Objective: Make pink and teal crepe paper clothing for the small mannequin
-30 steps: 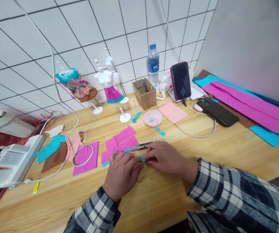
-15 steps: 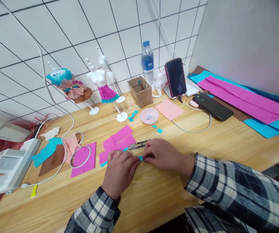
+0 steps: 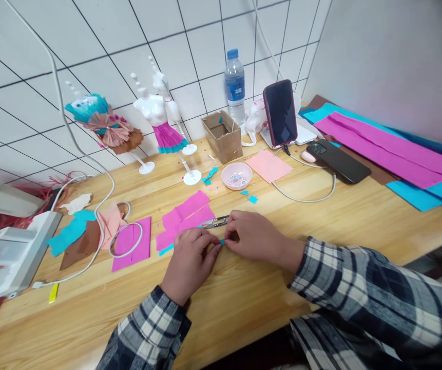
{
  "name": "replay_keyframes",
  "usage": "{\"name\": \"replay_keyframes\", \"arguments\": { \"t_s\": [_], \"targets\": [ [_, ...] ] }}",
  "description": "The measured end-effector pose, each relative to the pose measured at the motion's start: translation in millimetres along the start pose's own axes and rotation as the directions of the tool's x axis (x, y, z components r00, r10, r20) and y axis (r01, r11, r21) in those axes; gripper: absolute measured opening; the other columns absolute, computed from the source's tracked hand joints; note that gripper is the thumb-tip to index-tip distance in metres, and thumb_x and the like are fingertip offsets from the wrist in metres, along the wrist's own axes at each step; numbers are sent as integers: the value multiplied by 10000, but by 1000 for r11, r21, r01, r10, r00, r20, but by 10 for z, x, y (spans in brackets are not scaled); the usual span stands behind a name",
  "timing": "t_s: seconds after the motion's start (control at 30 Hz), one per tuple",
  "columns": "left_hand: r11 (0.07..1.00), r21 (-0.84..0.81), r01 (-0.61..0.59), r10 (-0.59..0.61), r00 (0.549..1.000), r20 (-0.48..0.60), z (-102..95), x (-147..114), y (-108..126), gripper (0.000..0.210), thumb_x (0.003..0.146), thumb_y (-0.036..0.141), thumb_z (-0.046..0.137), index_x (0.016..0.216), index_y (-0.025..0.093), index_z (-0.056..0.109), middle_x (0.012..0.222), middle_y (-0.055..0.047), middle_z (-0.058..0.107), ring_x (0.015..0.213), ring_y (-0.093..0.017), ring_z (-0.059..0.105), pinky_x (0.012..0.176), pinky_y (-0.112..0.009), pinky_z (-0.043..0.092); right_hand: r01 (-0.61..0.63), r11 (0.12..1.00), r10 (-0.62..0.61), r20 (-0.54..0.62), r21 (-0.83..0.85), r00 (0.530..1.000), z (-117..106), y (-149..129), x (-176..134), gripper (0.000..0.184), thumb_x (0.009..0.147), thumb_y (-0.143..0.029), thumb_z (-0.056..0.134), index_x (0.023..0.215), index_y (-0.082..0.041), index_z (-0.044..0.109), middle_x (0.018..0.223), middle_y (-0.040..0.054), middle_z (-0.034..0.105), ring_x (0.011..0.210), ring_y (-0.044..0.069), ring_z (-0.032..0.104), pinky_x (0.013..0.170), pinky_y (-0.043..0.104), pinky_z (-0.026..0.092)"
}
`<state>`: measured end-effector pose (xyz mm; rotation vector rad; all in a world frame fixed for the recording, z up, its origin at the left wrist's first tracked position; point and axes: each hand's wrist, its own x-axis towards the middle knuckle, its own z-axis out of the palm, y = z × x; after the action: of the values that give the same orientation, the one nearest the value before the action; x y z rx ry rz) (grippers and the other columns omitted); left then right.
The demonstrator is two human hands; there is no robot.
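Between the fingertips of both hands is a small blue paper strip (image 3: pixel 222 241), mostly covered by the fingers. My left hand (image 3: pixel 192 259) pinches its left end, and my right hand (image 3: pixel 249 236) pinches the right end. Just beyond the fingers lie thread snips (image 3: pixel 216 222), their blades pointing left over magenta crepe paper pieces (image 3: pixel 186 218). A blue paper edge (image 3: pixel 166 250) shows under the magenta paper beside my left hand. Past the snips sits a pink dish (image 3: pixel 236 176) with small shiny beads or gems in it.
Dress-form figures in paper skirts, one in a magenta skirt (image 3: pixel 167 137), stand along the tiled wall. Behind are a cardboard box (image 3: pixel 223 141), a water bottle (image 3: pixel 235 87) and a propped phone (image 3: pixel 280 113). A white cable (image 3: pixel 101 205) loops over paper scraps at left.
Both hands stay together at the blue strip; the fingers have shifted into a tighter pinch and less of the strip shows. The view has tilted slightly.
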<state>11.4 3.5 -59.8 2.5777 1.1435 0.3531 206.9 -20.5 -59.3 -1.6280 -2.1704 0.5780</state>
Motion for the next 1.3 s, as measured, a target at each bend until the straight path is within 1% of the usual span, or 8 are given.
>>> {"name": "replay_keyframes", "arguments": {
  "t_s": [0.23, 0.57, 0.7, 0.83, 0.93, 1.1, 1.2, 1.3],
  "targets": [
    [996, -31, 89, -91, 995, -49, 0, 8, -12, 127, 862, 296, 567, 823, 202, 644, 852, -45, 612, 861, -215, 558, 768, -366, 429, -75, 995, 79, 57, -71, 995, -32, -75, 33, 170, 812, -326, 569, 767, -221, 695, 882, 27, 593, 765, 160, 562, 652, 275, 358],
    [992, 49, 114, -109, 989, -96, -33, 2, 27, 96, 832, 285, 599, 856, 203, 641, 902, -45, 617, 894, -223, 549, 770, -381, 418, -101, 991, 108, 68, -92, 992, -29, -116, 31, 118, 809, -284, 594, 782, -219, 689, 901, 24, 603, 748, 156, 581, 650, 282, 378],
    [991, 136, 11, 17, 978, -207, -23, -195, 176, 180, 879, 243, 532, 1019, 189, 633, 1014, -87, 625, 976, -239, 553, 858, -408, 436, -92, 989, 99, 60, -114, 993, -41, -127, 35, 141, 804, -318, 590, 779, -224, 692, 898, 34, 605, 738, 166, 577, 632, 285, 369],
    [936, 314, -160, 207, 971, -123, 143, -457, 324, 476, 911, 185, 430, 1378, 91, 419, 1391, -152, 497, 1292, -253, 428, 1048, -383, 366, -108, 991, 115, 79, -82, 990, -44, -126, 43, 128, 795, -295, 595, 776, -221, 698, 906, 36, 619, 788, 170, 586, 681, 279, 385],
    [905, 403, -138, 184, 980, -78, 249, -529, 368, 516, 938, 264, 387, 1411, 59, 383, 1455, -147, 447, 1349, -268, 382, 1083, -417, 318, -127, 990, 131, 61, -63, 990, -37, -123, 45, 123, 790, -282, 598, 751, -214, 693, 889, 30, 624, 782, 166, 590, 686, 278, 394],
    [914, 401, -60, 88, 995, -52, 219, -499, 426, 578, 941, 482, 347, 1397, 142, 445, 1435, -109, 482, 1316, -292, 432, 1141, -528, 142, -110, 994, 110, 64, -9, 992, -45, -85, 23, 152, 806, -310, 606, 748, -217, 712, 890, 32, 622, 785, 160, 596, 696, 276, 418],
    [921, 385, -55, 83, 995, -54, 178, -493, 445, 633, 922, 554, 356, 1396, 145, 451, 1444, -104, 472, 1324, -280, 423, 1160, -502, 80, -126, 986, 114, 108, 106, 988, -87, -5, -7, 160, 799, -340, 630, 799, -222, 739, 895, 32, 627, 793, 159, 598, 701, 272, 434],
    [928, 369, -53, 78, 996, -51, 163, -501, 447, 641, 915, 561, 373, 1403, 151, 443, 1441, -100, 478, 1327, -276, 419, 1162, -492, 89, -158, 968, 134, 134, 193, 982, -137, 89, -32, 169, 810, -327, 625, 876, -237, 752, 892, 31, 638, 798, 161, 601, 705, 273, 446]
  ]
}}
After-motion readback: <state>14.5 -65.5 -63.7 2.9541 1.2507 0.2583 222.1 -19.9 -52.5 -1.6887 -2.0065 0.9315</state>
